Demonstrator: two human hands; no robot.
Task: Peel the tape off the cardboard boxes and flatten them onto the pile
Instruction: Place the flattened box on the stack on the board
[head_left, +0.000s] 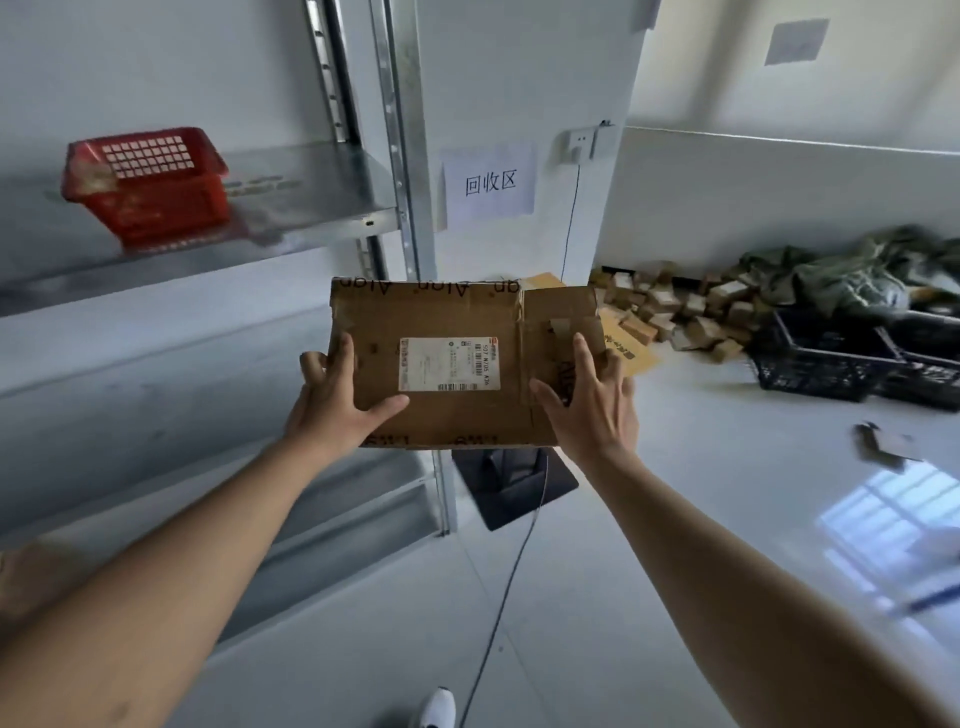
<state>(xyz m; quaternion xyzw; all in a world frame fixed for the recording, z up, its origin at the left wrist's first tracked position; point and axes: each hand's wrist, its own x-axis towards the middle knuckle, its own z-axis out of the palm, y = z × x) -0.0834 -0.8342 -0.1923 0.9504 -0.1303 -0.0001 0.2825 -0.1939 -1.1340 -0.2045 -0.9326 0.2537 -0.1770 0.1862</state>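
Observation:
A flattened brown cardboard box (447, 322) with a white shipping label (449, 364) is up in front of me, above the floor. My left hand (337, 400) is at its lower left edge, thumb laid across the face, fingers spread. My right hand (592, 400) is at its right side with straight, spread fingers over a folded flap that carries a scrap of tape (563, 327). Flat cardboard (623, 338) lies on the floor behind the box, by the wall.
A metal shelf rack (311, 208) stands at the left with a red basket (148, 182) on it. Several small boxes (675, 306), green bags (852, 270) and black crates (831, 358) lie at right. A black base plate (514, 483) and cable sit on the floor below.

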